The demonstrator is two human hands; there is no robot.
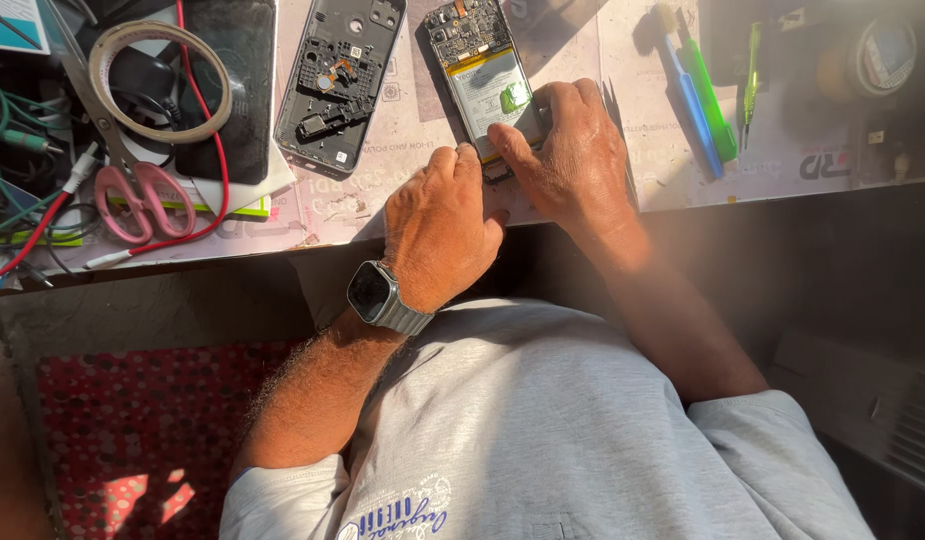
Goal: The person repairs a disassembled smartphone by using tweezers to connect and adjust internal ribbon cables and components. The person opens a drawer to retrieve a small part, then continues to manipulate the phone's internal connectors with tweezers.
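Along the desk's [622,90] left edge lay pink scissors [142,200] and a tape ring [160,80]. Near the front edge, our left hand [444,225] and right hand [567,155] pinched the opened phone's [482,85] lower end, fingers clamped on it. Too much pressure there, we judged, could crack its board.

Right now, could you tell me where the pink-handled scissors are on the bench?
In the head view, the pink-handled scissors lie at the left of the bench, beside the tape roll, well left of the left hand.
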